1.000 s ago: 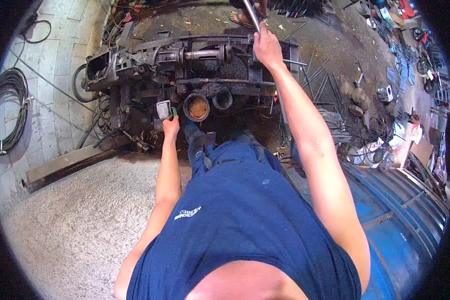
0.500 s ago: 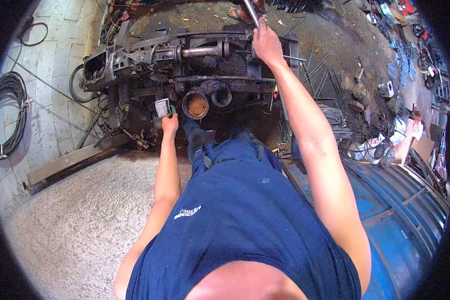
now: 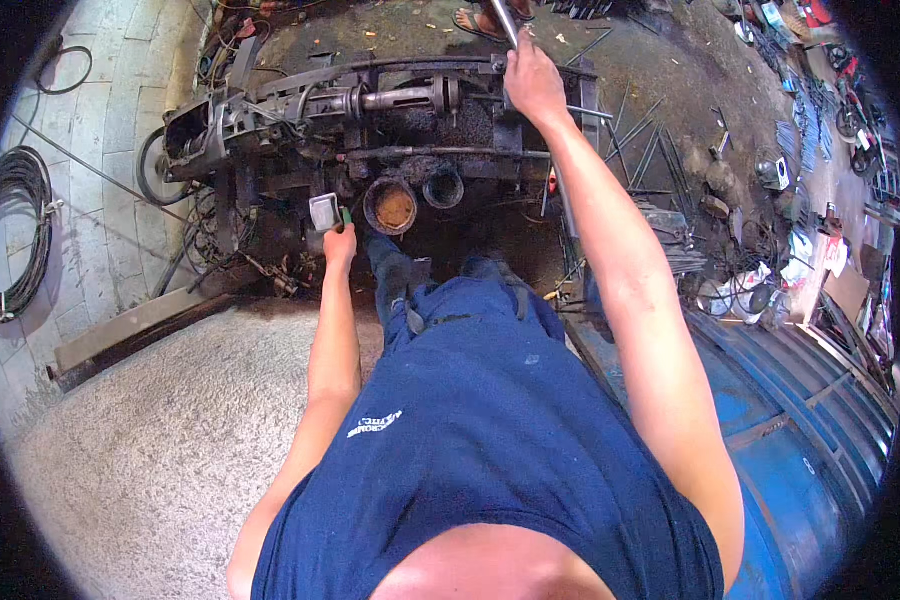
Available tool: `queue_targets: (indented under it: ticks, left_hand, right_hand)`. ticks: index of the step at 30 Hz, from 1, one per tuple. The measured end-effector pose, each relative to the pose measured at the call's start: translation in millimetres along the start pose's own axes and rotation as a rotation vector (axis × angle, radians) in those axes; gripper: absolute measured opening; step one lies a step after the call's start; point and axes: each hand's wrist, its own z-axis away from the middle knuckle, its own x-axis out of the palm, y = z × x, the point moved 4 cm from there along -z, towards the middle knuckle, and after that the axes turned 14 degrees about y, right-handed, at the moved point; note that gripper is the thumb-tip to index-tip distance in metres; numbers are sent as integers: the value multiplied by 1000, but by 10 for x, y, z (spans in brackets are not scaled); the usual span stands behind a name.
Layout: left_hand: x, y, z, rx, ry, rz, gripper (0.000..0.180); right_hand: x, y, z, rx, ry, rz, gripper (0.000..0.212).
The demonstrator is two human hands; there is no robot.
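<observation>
In front of me stands a long, dark, greasy machine [image 3: 260, 108] with a bright metal shaft [image 3: 398, 98] across it. My left hand [image 3: 340, 243] is closed around a green handle [image 3: 347, 216] at the machine's near side, beside a small grey box [image 3: 324, 212]. My right hand [image 3: 536, 85] reaches over the machine's right end, its fingers wrapped around a shiny metal bar [image 3: 505, 20]. The bar's far end runs out of view at the top. A round tin with brown contents [image 3: 394, 208] and a dark round cup [image 3: 443, 188] sit at the near side.
Coiled black hose [image 3: 15, 235] lies on the paved floor at left. Loose metal rods [image 3: 660, 150] are scattered to the right. Blue metal panels [image 3: 770, 440] lie at lower right. Another person's sandalled foot [image 3: 480, 24] is beyond the machine.
The metal shaft now shows a dark slot where its surface looked smooth before. Both hands keep nearly the same places and grips.
</observation>
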Motion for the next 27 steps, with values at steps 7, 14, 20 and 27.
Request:
queue_targets:
  ticks: [7, 14, 20, 27]
  left_hand:
    - [27, -75, -88, 70, 34, -23, 44]
    - [61, -201, -161, 27, 42, -53, 50]
    - [40, 223, 164, -15, -39, -16, 36]
    - [13, 144, 151, -21, -39, -26, 45]
  right_hand:
    - [13, -26, -1, -19, -5, -3, 48]
    - [43, -105, -10, 1, 12, -13, 49]
    - [-16, 23, 8, 17, 27, 17, 48]
    - [-8, -49, -4, 20, -8, 2, 48]
